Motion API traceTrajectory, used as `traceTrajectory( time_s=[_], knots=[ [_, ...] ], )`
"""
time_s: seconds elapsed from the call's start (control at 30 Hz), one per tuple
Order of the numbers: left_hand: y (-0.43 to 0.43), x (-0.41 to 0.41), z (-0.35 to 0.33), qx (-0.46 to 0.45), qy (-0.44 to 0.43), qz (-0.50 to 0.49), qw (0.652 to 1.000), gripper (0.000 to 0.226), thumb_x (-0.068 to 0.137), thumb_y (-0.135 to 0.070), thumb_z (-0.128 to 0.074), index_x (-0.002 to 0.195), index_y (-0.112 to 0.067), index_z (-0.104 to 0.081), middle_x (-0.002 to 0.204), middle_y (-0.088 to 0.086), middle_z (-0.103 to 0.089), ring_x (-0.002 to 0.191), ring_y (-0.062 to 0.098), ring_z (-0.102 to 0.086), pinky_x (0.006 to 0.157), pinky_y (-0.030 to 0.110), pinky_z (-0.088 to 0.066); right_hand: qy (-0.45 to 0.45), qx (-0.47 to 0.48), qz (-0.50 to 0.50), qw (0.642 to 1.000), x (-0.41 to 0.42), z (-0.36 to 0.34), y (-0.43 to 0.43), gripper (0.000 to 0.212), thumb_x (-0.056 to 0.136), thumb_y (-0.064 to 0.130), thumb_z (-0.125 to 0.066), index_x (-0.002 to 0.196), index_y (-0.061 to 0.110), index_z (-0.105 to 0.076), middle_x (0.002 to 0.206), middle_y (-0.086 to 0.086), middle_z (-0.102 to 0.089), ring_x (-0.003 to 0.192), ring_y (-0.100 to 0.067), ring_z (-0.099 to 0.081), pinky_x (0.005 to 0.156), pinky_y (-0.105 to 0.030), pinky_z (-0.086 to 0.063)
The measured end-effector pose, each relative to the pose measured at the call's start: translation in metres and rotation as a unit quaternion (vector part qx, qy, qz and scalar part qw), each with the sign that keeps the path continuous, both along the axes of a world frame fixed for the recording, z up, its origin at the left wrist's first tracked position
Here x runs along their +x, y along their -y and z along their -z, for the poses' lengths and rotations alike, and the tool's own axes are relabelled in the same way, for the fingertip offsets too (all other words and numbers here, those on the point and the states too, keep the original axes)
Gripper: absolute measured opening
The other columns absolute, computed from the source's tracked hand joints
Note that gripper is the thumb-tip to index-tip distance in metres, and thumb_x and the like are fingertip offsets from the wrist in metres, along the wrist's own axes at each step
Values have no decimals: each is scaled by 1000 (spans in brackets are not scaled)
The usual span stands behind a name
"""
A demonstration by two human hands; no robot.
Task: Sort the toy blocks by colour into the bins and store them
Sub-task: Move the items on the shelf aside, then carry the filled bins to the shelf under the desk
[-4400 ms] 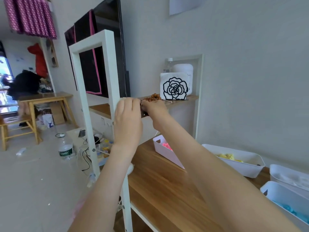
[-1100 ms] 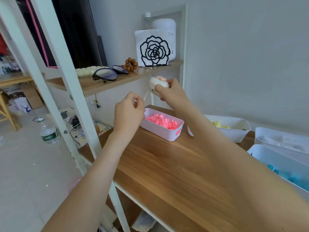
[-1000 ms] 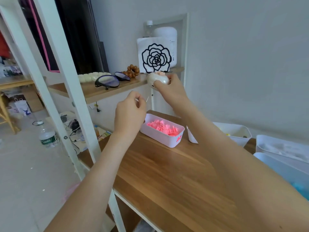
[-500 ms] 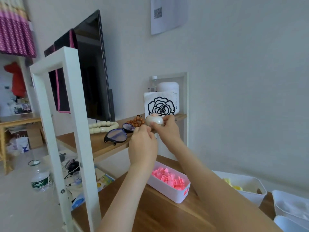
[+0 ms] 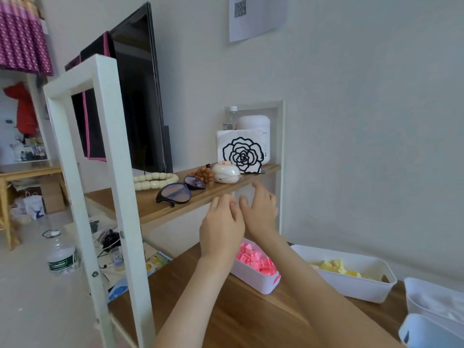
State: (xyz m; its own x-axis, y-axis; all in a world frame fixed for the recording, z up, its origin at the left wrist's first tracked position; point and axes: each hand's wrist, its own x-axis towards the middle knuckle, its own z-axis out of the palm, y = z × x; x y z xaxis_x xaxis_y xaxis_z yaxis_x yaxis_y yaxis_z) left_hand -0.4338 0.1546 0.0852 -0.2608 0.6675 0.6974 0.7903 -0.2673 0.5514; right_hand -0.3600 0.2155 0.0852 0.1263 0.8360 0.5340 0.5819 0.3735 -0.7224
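Released white case (image 5: 225, 173) sits on shelf (image 5: 150, 209); right hand (image 5: 261, 214) fingers (image 5: 256, 186) spread.

shelf (image 5: 160, 207): matt wood grain | bins (image 5: 351, 285): smooth white plastic | TV (image 5: 140, 96): glossy black

Desk (image 5: 251, 322): pink-block bin (image 5: 251, 280), yellow-block bin (image 5: 351, 287) beside it. Shelf (image 5: 155, 207) above: white case (image 5: 226, 174), glasses (image 5: 175, 193). Left hand (image 5: 222, 227), fingers curled, and right hand (image 5: 261, 214), fingers spread, raised beneath shelf.
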Motion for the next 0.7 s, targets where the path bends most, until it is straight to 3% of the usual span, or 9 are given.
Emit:
traceTrajectory(
  time_s=[0.17, 0.3, 0.4, 0.47, 0.6, 0.7],
  knots=[
    [2, -4, 37, -135, -36, -1, 990, 22, 98, -18, -40, 107, -13, -59, 104, 4, -63, 85, 15, -56, 64, 21, -37, 202, -161, -27, 966, 20, 62, 10, 45, 94, 27, -41, 136, 14, -35, 139, -6, -44, 128, -28, -32, 100, -39, -27],
    [14, -1, 79, -298, 74, 68, 949, 26, 95, -23, -40, 105, -13, -62, 89, 2, -64, 74, 14, -63, 67, 29, -57, 356, -238, -38, 903, 23, 103, 22, 44, 96, 31, -39, 137, 16, -41, 139, -8, -45, 129, -29, -35, 102, -38, -31],
    [25, 1, 102, -298, 44, 43, 953, 24, 97, -21, -41, 104, -11, -61, 92, 1, -63, 78, 10, -56, 66, 23, -49, 356, -267, -33, 895, 21, 113, 32, 39, 94, 22, -51, 132, 16, -47, 131, -7, -52, 121, -26, -47, 87, -31, -41],
    [33, -1, 109, -283, 16, 23, 959, 23, 98, -21, -40, 106, -10, -58, 98, 3, -62, 82, 9, -50, 67, 20, -40, 359, -267, -30, 894, 23, 112, 40, 39, 93, 14, -52, 132, 15, -46, 128, -8, -54, 117, -26, -51, 88, -31, -43],
    [46, 2, 121, -348, 68, 51, 934, 25, 99, -26, -37, 104, -11, -56, 93, 6, -66, 78, 17, -65, 70, 29, -57, 362, -266, -31, 893, 29, 112, 57, 37, 93, 9, -46, 130, 12, -48, 126, -11, -55, 118, -29, -51, 94, -35, -43],
    [52, 7, 126, -402, 118, 66, 905, 31, 100, -29, -34, 114, -10, -54, 90, 6, -66, 70, 17, -68, 60, 24, -58, 350, -251, -34, 902, 33, 113, 73, 33, 94, 9, -44, 126, 10, -51, 122, -11, -58, 115, -28, -53, 94, -34, -43]
  ],
)
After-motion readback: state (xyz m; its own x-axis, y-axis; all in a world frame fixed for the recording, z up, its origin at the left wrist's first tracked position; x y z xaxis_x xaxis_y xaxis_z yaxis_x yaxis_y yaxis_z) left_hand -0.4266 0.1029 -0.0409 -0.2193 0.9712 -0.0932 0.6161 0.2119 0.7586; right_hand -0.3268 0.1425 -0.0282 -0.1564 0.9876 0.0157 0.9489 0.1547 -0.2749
